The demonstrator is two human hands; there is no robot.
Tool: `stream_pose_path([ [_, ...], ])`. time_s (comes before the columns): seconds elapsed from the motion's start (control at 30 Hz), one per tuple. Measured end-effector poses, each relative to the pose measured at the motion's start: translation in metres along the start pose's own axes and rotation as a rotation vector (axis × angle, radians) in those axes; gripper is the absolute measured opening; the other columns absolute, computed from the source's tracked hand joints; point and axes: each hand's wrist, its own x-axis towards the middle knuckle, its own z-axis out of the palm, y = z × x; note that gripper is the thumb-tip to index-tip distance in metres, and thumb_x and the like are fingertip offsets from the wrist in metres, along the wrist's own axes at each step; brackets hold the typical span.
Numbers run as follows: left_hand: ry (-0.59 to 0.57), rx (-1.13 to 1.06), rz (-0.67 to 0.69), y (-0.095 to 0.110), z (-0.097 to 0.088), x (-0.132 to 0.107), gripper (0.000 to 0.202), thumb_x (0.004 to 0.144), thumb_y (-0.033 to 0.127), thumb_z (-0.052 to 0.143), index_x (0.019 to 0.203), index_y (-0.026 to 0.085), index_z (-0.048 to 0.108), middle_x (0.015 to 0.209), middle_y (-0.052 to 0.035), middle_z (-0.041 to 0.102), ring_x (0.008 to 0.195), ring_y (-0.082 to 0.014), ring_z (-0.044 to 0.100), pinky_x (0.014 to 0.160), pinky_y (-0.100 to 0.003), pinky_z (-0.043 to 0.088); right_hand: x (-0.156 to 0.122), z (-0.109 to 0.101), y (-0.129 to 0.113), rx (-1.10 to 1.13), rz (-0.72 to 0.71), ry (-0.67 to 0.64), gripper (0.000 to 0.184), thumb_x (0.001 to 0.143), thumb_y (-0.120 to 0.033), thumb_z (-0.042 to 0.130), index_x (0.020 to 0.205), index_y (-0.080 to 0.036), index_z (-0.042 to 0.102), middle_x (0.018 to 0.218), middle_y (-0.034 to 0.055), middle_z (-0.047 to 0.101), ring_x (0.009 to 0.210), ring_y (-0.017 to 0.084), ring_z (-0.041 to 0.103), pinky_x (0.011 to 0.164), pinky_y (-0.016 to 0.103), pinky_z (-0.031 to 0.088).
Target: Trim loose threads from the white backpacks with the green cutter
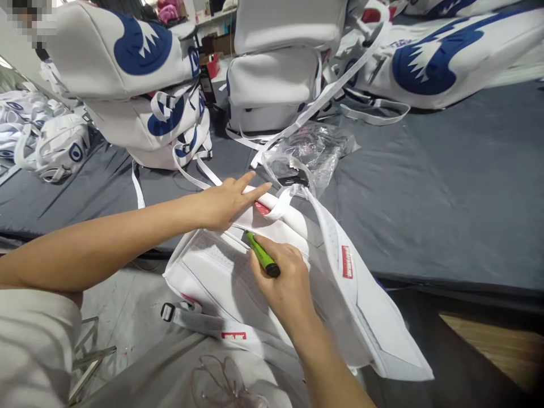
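Note:
A white backpack (293, 334) rests across my lap and the table's front edge, its back panel and shoulder straps facing up. My left hand (229, 203) lies on its upper edge with the fingers stretched out, beside a red label by the carry loop (283, 205). Just below it, my right hand (283, 277) is closed round a thick green marker pen (262, 255) with a black end. The pen's far end meets the backpack near a seam; its very tip is hard to make out. One shoulder strap (346, 252) with a red tag crosses the right side.
White backpacks with blue prints stand in stacks at the back left (140, 85) and back middle (272, 79), with more (429, 62) at the right. A clear plastic bag (314, 153) lies on the grey cloth-covered table (459, 187). A metal frame (91, 362) stands low at left.

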Motion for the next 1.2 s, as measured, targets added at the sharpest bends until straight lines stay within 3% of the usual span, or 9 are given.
stream_pose_path([
  [0.27,0.094,-0.103,-0.106,-0.003,0.017,0.004,0.108,0.08,0.007,0.061,0.159,0.028,-0.01,0.166,-0.0218,-0.012,0.143,-0.0363,0.038,0.096,-0.039,0.051,-0.001,-0.004,0.018,-0.069,-0.008,0.002,0.013,0.091,-0.023,0.061,0.102,-0.02,0.067,0.094,0.0028,0.079,0.076,0.02,0.072,0.088,0.041,0.043],
  [0.43,0.054,-0.103,-0.063,-0.007,0.018,0.007,0.113,0.08,0.01,0.062,0.156,0.03,-0.019,0.166,-0.0248,-0.004,0.135,-0.0343,0.049,0.097,-0.038,0.049,0.004,-0.003,0.019,-0.013,0.021,0.018,0.014,0.09,-0.026,0.063,0.102,-0.021,0.069,0.095,0.003,0.079,0.081,0.02,0.073,0.086,0.039,0.044],
  [0.57,0.034,-0.086,-0.055,-0.009,0.017,0.012,0.108,0.081,0.009,0.06,0.158,0.025,-0.015,0.165,-0.0266,0.001,0.138,-0.0367,0.046,0.1,-0.039,0.048,0.012,0.001,0.018,0.057,0.068,-0.023,0.013,0.089,-0.025,0.064,0.099,-0.022,0.072,0.089,0.0013,0.079,0.079,0.02,0.072,0.083,0.038,0.044],
  [0.83,0.001,-0.138,-0.019,-0.013,0.015,0.025,0.106,0.081,0.008,0.061,0.158,0.019,-0.011,0.163,-0.0306,0.004,0.142,-0.0368,0.042,0.104,-0.04,0.046,0.017,0.009,0.03,0.107,0.117,0.029,0.013,0.089,-0.025,0.064,0.097,-0.023,0.073,0.086,0.0006,0.079,0.076,0.02,0.071,0.08,0.037,0.043],
  [1.07,-0.065,-0.142,-0.002,-0.02,0.013,0.035,0.106,0.083,0.011,0.062,0.158,0.019,-0.012,0.164,-0.0284,0.004,0.142,-0.0363,0.042,0.106,-0.037,0.046,0.023,0.011,0.035,0.118,0.129,0.005,0.011,0.087,-0.02,0.065,0.096,-0.021,0.072,0.087,0.0001,0.079,0.075,0.018,0.071,0.079,0.035,0.04],
  [1.2,-0.071,-0.194,0.008,-0.028,0.02,0.039,0.108,0.082,0.01,0.063,0.158,0.024,-0.013,0.164,-0.0256,0.005,0.136,-0.0321,0.051,0.104,-0.036,0.047,0.027,0.019,0.035,0.133,0.111,-0.019,0.012,0.086,-0.016,0.064,0.092,-0.022,0.072,0.087,0.0,0.08,0.077,0.018,0.072,0.078,0.035,0.036],
])
